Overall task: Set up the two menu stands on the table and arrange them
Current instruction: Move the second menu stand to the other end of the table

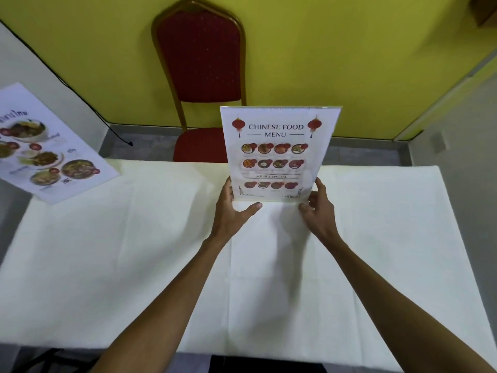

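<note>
A clear acrylic menu stand with a "Chinese Food Menu" sheet (pixel 277 154) stands upright near the far edge of the white-clothed table (pixel 107 251), facing me. My left hand (pixel 231 208) grips its lower left corner, thumb along the base. My right hand (pixel 318 207) holds its lower right corner. A second menu with Thai dishes (pixel 45 149) leans tilted at the table's far left corner, partly over the edge.
A red padded chair with a gold frame (pixel 200 76) stands behind the table against the yellow wall. A black cable (pixel 80 98) runs down the left wall to the floor. Grey floor shows to the right of the table.
</note>
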